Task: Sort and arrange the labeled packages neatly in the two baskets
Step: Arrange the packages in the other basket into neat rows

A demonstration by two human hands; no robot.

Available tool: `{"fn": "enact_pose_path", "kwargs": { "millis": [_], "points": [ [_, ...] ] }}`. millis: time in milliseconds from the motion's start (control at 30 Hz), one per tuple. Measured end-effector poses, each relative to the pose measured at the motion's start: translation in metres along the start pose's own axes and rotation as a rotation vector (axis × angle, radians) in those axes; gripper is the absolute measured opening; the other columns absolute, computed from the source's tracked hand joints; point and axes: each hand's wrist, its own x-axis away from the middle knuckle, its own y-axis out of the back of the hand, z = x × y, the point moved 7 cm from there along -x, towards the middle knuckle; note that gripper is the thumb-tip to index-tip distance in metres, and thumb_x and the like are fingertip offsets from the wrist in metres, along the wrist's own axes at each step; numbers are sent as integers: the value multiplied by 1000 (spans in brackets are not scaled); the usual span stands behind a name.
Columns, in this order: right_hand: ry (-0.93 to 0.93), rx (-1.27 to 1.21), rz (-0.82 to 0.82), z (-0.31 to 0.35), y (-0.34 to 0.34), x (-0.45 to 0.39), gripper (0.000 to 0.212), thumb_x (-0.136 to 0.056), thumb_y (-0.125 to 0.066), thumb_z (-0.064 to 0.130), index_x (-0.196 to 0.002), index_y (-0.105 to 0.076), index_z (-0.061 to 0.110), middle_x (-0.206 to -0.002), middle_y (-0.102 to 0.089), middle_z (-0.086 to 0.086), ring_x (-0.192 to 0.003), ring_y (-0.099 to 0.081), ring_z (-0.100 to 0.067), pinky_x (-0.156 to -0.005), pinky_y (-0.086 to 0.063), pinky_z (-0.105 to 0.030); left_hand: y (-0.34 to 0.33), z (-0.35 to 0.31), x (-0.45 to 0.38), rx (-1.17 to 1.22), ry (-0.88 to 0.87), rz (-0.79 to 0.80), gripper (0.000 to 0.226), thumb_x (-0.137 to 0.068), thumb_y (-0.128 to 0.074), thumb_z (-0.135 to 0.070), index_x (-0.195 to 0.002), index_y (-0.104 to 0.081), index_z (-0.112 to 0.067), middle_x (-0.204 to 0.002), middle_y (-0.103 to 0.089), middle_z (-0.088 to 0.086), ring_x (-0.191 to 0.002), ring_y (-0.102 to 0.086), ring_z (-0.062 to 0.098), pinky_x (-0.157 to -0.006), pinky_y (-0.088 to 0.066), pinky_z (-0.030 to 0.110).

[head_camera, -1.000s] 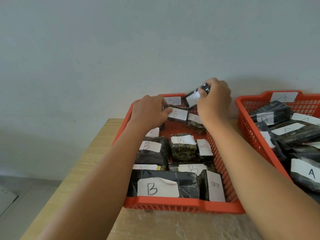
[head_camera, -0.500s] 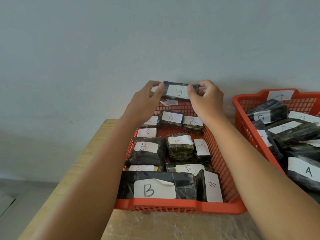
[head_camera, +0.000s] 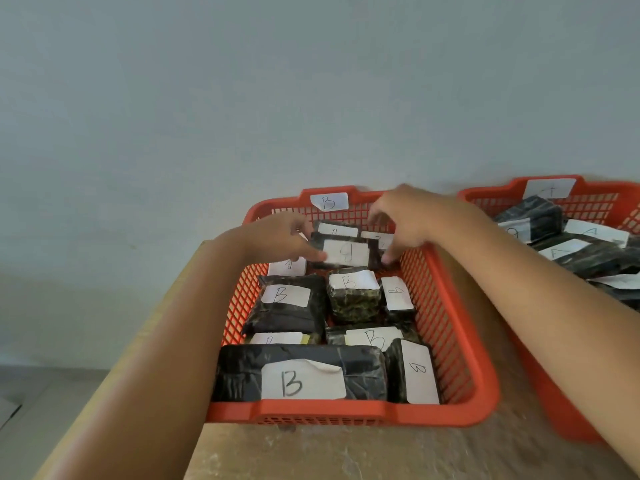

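Your left hand point(head_camera: 280, 239) and right hand point(head_camera: 407, 220) hold one small dark package point(head_camera: 346, 252) between them, just above centre of the frame. The left thumb and fingers pinch its left end; the right fingers curl down over its right end. The package is flat and rectangular, wrapped in glossy black film, with a white paper label facing up that bears a handwritten B, seen inverted. It sits low over the far end of the left basket point(head_camera: 450, 327), above or on the packages there; contact cannot be confirmed because of motion blur.

The left basket is orange-red plastic with lattice walls and a solid rim. A white label marked B point(head_camera: 329, 201) is fixed to its far wall. Inside lie rows of black-wrapped packages, each with a white B label: a long, wide one point(head_camera: 242, 372) along the near wall, its label corner peeling; a narrow one point(head_camera: 417, 372) just beside it on the right, label turned sideways; a medium block point(head_camera: 287, 306) at mid-left; a squat, mottled greenish block point(head_camera: 353, 299) at centre; further small ones behind, partly hidden by your hands.

At the right edge of the frame stands the second basket point(head_camera: 485, 194), same make, with a white label on its far wall; the mark on it is unclear. It holds similar dark crinkled packages point(head_camera: 533, 216), some labelled A.

Both baskets rest on a pale wooden table point(head_camera: 311, 455) with a worn, mottled surface. A plain grey wall point(head_camera: 242, 98) fills the upper frame.
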Motion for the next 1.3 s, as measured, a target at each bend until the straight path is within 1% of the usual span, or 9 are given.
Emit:
{"fn": "enact_pose_path", "kwargs": {
  "millis": [100,200,300,400,500,667,867,1000,1300],
  "points": [
    [39,63,-3,2,-18,-1,75,-70,-85,49,-137,-55,31,-137,-54,2,-127,-43,-25,-98,-41,-38,-7,0,-5,-80,18,7,31,-89,-76,-43,-111,-68,-24,-105,-73,-13,-103,-65,9,-99,-39,36],
    [43,36,-45,0,-21,-5,71,-73,-87,33,-136,-55,33,-138,-54,0,-131,-40,-26,-105,-35,-40,-6,-3,-7,-185,-15,-34,42,-84,-78,-50,-115,-72,-23,-94,-75,-16,-99,-68,7,-103,-45,34],
    [28,46,-91,1,-23,-10,68,-78,-81,11,-136,-54,35,-135,-56,-4,-131,-42,-29,-104,-40,-40,0,-5,-5,-242,-84,-64,32,-79,-78,-57,-87,-79,-25,-73,-73,-16,-75,-67,-4,-83,-56,22],
    [36,-53,-166,-2,-18,-10,69,-74,-76,-3,-129,-57,34,-130,-57,-4,-117,-53,-28,-90,-49,-37,21,-15,-3,-275,-178,-305,40,-92,-63,-58,-84,-80,-22,-60,-67,-6,-45,-49,-3,-51,-43,8],
    [53,5,-236,1,-15,-10,68,-68,-82,-3,-121,-56,31,-121,-53,-4,-107,-55,-27,-87,-51,-39,30,-26,-1,-350,-242,-521,18,-97,-66,-36,-113,-76,-34,-94,-72,-11,-82,-62,4,-83,-55,27],
    [40,98,-295,6,-17,-9,33,-76,-78,4,-93,-56,21,-110,-51,-4,-99,-52,-25,-82,-53,-42,-5,-30,-18,-519,-243,-308,38,-91,-76,-35,-128,-71,-34,-127,-69,-4,-109,-64,16,-102,-50,36],
    [65,68,-233,5,-16,-9,14,-78,-74,14,-86,-67,23,-105,-56,0,-97,-57,-22,-84,-46,-33,-14,-30,-24,-524,-227,-357,31,-92,-72,-37,-119,-73,-22,-118,-74,-1,-101,-67,16,-90,-54,30],
    [46,93,-236,4,-17,-10,11,-85,-67,7,-85,-68,18,-102,-66,-3,-102,-59,-25,-100,-47,-41,-15,-25,-29,-510,-169,-382,29,-87,-76,-45,-102,-75,-21,-114,-73,0,-101,-66,17,-83,-50,25],
    [43,154,-257,6,-14,-12,13,-87,-66,10,-78,-67,20,-84,-67,4,-98,-60,-18,-123,-13,-44,19,-5,-12,-440,-103,-346,32,-81,-86,-25,-112,-78,-32,-129,-67,-7,-121,-58,18,-105,-46,39]
  ]
}}
